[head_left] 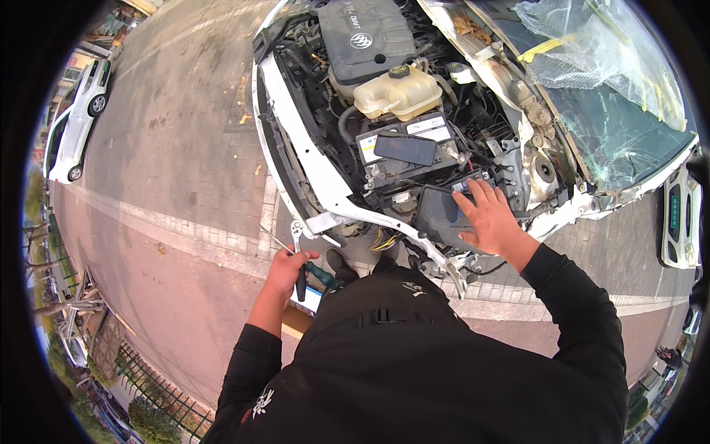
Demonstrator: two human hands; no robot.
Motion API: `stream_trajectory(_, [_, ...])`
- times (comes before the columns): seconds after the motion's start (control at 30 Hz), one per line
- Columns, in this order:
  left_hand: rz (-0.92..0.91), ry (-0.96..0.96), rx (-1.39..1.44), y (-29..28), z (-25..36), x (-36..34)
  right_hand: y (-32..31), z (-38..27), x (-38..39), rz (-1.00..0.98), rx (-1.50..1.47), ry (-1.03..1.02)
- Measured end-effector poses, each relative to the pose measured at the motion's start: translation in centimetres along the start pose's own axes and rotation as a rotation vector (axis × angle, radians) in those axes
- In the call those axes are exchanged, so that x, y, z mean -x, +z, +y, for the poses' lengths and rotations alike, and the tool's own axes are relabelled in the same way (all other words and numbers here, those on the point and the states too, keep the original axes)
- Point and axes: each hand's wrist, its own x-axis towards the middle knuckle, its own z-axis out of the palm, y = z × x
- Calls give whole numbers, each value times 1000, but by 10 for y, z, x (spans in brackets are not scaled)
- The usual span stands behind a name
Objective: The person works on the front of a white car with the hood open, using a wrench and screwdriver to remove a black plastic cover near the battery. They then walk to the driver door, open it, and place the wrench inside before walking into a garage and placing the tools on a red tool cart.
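Low at the left front of the car, my left hand (pixel 287 269) is closed around a ratchet wrench (pixel 298 231) and a screwdriver with a green handle (pixel 321 276). The ratchet's head points up, its dark handle hangs below the fingers. My right hand (pixel 490 220) has its fingers spread over a black plastic box (pixel 438 213) in the engine bay; the fingertips reach its far edge. Left of that hand, a dark smartphone (pixel 404 149) lies on the car battery (pixel 367 151). Beyond stands a cream coolant tank (pixel 399 92) with a black cap.
The white front frame (pixel 305 159) and a bent, torn fender edge (pixel 442 259) border the bay. A black engine cover (pixel 367 37) sits farther off. At right is a cracked windshield (pixel 610 140) partly under bubble wrap (pixel 584 44). Loose wires (pixel 384 240) hang near my feet.
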Motion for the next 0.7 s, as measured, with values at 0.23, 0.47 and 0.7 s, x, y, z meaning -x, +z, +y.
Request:
stream_trajectory(0.23, [6,-14,14,-4,1,-6,51,-16,29,-100,64,137])
stream_trajectory(0.47, [1,-15,52,-5,0,-1,21,-7,20,-122,204,-4])
stream_trajectory(0.7, [36,-20,71,-11,-10,4,-21,41,-5,-216,214,-310])
